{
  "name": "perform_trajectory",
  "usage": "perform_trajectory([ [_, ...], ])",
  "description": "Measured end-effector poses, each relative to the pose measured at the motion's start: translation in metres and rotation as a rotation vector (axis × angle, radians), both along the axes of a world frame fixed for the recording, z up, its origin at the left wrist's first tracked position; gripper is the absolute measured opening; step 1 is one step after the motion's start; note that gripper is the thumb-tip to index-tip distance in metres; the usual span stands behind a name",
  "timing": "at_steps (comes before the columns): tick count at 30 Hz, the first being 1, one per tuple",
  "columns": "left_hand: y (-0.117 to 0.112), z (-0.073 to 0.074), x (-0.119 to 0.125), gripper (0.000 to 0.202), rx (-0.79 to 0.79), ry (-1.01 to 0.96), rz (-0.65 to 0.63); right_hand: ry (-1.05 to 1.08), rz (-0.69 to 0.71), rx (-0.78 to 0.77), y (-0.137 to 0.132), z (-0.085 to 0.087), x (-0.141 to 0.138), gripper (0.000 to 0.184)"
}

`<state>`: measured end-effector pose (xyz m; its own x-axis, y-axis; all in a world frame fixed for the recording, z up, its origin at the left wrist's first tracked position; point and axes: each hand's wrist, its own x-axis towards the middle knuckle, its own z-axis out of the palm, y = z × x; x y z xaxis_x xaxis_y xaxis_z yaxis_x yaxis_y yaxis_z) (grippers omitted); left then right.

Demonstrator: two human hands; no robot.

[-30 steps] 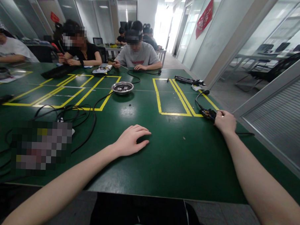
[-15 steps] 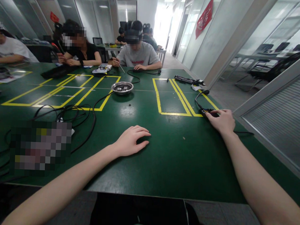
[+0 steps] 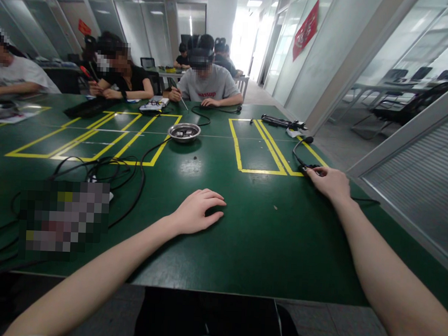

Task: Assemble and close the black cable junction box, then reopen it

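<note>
My left hand (image 3: pixel 199 211) lies on the green tabletop (image 3: pixel 243 248), with its fingers stretched out and the thumb apart; it holds nothing. On the right, my right hand (image 3: pixel 329 182) has its thumb and fingertips closed on a small dark device (image 3: pixel 308 167) that lies low on the table. A curved black cord (image 3: pixel 295 150) rises from this device to a rounded black end (image 3: pixel 307 140). My fingers cover much of the device, and I cannot tell its kind.
A steel bowl (image 3: pixel 184 132) holds small metal parts. Black cables (image 3: pixel 137 199) coil at left by a pixelated patch (image 3: pixel 66 215). Yellow tape (image 3: pixel 263 172) marks rectangles. A dark folded tool-like thing (image 3: pixel 281 122) lies far right. Across sits a co-worker (image 3: pixel 209 83) with a thin rod; others sit left.
The whole view has shifted very slightly. My right hand has settled a little over the dark device, covering more of it; my left hand stays in place.
</note>
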<state>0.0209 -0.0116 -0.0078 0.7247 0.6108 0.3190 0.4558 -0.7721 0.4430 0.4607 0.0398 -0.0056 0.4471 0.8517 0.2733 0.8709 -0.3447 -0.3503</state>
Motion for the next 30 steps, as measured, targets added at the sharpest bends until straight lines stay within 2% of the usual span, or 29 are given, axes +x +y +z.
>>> perform_trajectory([
  [3, 0.000, 0.000, 0.000, 0.020, -0.003, 0.001, -0.001, -0.073, -0.064, -0.112, -0.001, 0.005, -0.002, 0.039],
  [7, 0.000, 0.001, 0.000, 0.020, -0.003, 0.011, 0.000, -0.060, -0.043, -0.146, -0.001, 0.009, -0.001, 0.036],
  [19, 0.001, 0.000, 0.000, 0.018, -0.003, -0.002, -0.014, 0.044, -0.018, -0.070, -0.004, 0.014, -0.009, 0.031],
  [23, 0.000, 0.001, 0.000, 0.018, -0.004, 0.000, -0.012, 0.062, -0.031, -0.048, -0.007, 0.013, -0.016, 0.041],
  [27, 0.000, 0.001, 0.000, 0.018, 0.000, -0.002, -0.015, 0.107, -0.056, 0.074, -0.009, 0.016, -0.015, 0.055],
  [30, 0.000, 0.001, 0.000, 0.018, -0.002, -0.003, -0.013, 0.098, -0.115, 0.100, -0.009, 0.018, -0.010, 0.053],
])
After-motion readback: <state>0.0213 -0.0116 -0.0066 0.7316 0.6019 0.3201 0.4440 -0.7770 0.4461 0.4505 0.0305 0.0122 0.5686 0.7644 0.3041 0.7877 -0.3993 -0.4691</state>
